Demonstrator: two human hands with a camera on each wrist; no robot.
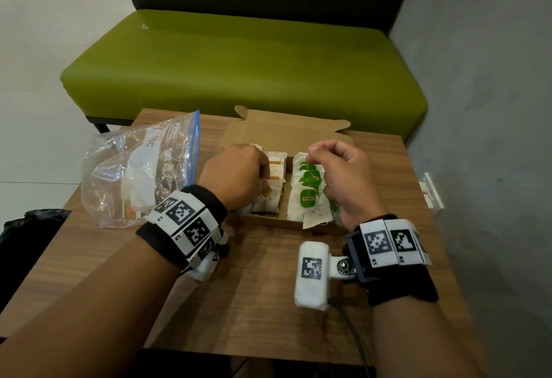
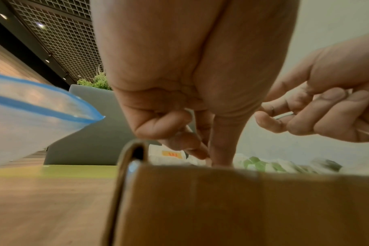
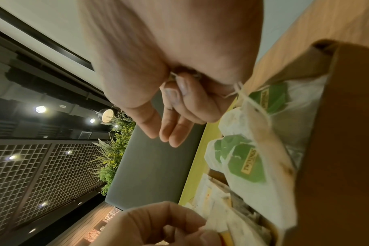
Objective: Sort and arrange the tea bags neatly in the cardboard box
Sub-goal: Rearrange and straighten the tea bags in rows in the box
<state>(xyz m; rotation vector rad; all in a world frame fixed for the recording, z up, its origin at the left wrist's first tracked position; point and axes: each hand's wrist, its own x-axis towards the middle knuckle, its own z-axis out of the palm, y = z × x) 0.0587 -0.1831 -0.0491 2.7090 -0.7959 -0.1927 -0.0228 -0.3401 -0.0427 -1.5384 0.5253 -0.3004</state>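
Head view: the box (image 1: 286,138) sits open on the wooden bench (image 1: 254,288), lid flap tipped back toward a green seat (image 1: 239,63).
Bags, head view: orange-tagged bags (image 1: 276,180) fill the left row and green-tagged bags (image 1: 309,189) the right row, white pouches overlapping; one white pouch (image 1: 317,215) hangs over the near wall.
Left hand (image 1: 236,176): over the left row, fingers curled down among the orange-tagged bags; whether it grips one cannot be told here.
Right hand (image 1: 346,177): above the right row, fingers curled, thumb and forefinger pinched together.
Beside: a clear zip bag (image 1: 137,174) lies left of the box, near the left hand.
Left wrist view: the box's near wall (image 2: 242,208) fills the foreground; the left fingers (image 2: 192,143) reach down to the bags behind it, and an orange tag (image 2: 172,154) shows.
Right wrist view: only here a white string (image 3: 245,95) shows, running taut from the right hand's curled fingers (image 3: 185,99) to a green-tagged bag below.
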